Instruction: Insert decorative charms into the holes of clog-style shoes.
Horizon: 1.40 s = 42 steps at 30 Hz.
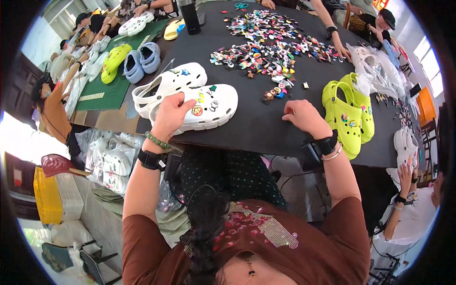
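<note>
A white clog (211, 107) with several charms on its upper lies on its side near the table's front edge, at the left. My left hand (172, 113) is closed on this clog beside its foot opening. Just behind it, the other white clog (190, 73) of the pair touches it, also with charms. Over the dark tabletop to the right, my right hand (306, 116) has its fingers curled inward; whether anything is between the fingertips is hidden. A lime-green pair of clogs (343, 118) with colourful charms stands just right of that hand.
Loose charms (266, 52) spread over the dark table (266, 135), with a co-worker's hand (341, 51) at their right. Blue clogs (141, 61) and a lime clog (114, 62) sit on a green mat (102, 92). A black bottle (191, 18) stands far back. Plastic-wrapped clogs (375, 66) lie right.
</note>
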Each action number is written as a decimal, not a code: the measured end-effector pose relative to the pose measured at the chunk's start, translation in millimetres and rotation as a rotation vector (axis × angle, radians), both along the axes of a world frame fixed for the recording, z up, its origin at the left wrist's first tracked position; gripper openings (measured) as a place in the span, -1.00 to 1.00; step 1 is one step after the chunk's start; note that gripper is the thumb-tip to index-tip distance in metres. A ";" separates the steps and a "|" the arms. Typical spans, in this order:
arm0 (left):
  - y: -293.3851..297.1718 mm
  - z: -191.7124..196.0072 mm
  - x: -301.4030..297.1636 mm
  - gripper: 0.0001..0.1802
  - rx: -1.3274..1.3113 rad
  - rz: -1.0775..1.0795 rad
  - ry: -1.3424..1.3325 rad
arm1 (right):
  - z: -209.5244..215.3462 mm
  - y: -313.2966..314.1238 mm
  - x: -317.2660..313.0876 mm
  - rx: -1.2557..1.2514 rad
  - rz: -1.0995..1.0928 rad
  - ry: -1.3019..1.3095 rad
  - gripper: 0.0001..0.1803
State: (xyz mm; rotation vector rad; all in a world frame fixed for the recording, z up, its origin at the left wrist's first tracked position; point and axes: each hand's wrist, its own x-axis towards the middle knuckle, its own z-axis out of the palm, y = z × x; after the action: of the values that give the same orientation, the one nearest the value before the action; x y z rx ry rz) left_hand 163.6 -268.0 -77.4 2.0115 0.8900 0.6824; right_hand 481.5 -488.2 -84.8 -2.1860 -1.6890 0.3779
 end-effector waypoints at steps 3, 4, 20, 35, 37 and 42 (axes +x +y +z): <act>-1.6 12.9 10.5 -0.57 -0.031 -0.013 0.066 | -2.2 -0.2 4.5 -0.008 -0.037 -0.028 -0.82; -1.8 17.8 12.2 -0.56 0.016 -0.018 0.152 | -2.2 1.0 8.4 -0.004 -0.073 -0.052 -0.83; 11.9 47.1 15.0 -0.69 0.786 0.034 0.187 | -25.3 68.8 48.3 0.191 0.079 -0.248 -0.83; 85.0 39.3 1.5 -0.32 0.225 0.302 0.616 | -4.4 51.8 54.7 0.119 -0.047 -0.222 -0.79; 93.3 27.9 8.5 -0.17 0.004 0.400 0.381 | -0.1 49.8 58.2 0.044 -0.079 -0.198 -0.78; 126.7 22.8 8.6 -0.50 -0.745 0.313 -0.076 | -5.2 51.9 58.2 0.045 -0.080 -0.156 -0.78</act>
State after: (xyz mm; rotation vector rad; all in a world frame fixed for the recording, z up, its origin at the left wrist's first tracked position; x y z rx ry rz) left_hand 172.2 -141.3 -54.6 1.1928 1.2087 0.4849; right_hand 539.7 -436.3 -90.1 -2.2939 -1.6641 0.1494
